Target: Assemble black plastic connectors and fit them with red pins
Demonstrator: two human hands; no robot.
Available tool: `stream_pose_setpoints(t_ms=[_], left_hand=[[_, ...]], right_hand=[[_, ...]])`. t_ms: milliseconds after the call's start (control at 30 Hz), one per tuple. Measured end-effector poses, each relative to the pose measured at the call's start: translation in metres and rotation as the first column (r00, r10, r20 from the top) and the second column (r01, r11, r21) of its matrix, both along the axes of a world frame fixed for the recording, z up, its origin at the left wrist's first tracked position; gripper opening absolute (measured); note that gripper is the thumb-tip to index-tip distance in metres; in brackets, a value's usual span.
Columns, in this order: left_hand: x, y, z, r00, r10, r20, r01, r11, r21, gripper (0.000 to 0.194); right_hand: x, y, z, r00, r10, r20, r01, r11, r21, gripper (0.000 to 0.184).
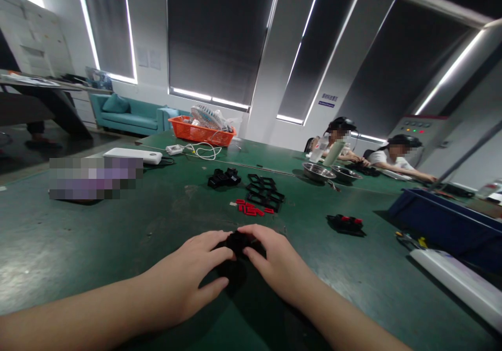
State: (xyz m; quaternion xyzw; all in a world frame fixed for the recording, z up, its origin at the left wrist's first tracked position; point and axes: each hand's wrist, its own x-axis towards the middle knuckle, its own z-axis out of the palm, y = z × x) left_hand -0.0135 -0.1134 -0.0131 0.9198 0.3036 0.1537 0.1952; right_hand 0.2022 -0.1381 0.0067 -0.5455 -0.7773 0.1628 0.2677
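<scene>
Between my two hands, low over the green table (164,225), is a small black plastic part (236,242), partly covered by fingers. My left hand (196,270) grips it from the left, its thumb held apart below. From the right, my right hand (276,257) pinches the same part between thumb and fingers. Just beyond lie several small red plastic pieces (251,208). Behind them are several black rectangular frames (264,190) and a cluster of black parts (223,178). A black part with red pieces on it (345,225) rests to the right.
A dark blue bin (443,225) and a long white object (458,283) stand at the right. Farther back are an orange basket (202,132), a white power bank (133,156), a cable and metal bowls (318,172). Two people (396,157) sit at the far right.
</scene>
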Motion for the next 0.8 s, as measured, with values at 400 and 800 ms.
stream_pose_setpoints(t_ms=[400, 800], left_hand=[[0.0005, 0.0004, -0.0008, 0.999, -0.031, 0.009, 0.030, 0.998, 0.056, 0.032], [0.0009, 0.0004, 0.0030, 0.998, -0.060, 0.024, 0.059, 0.998, 0.038, 0.030]], right_hand=[[-0.0026, -0.0055, 0.0043, 1.000, 0.007, 0.012, -0.007, 1.000, -0.015, 0.031], [-0.0037, -0.0091, 0.0070, 0.999, 0.003, 0.044, -0.002, 1.000, -0.027, 0.028]])
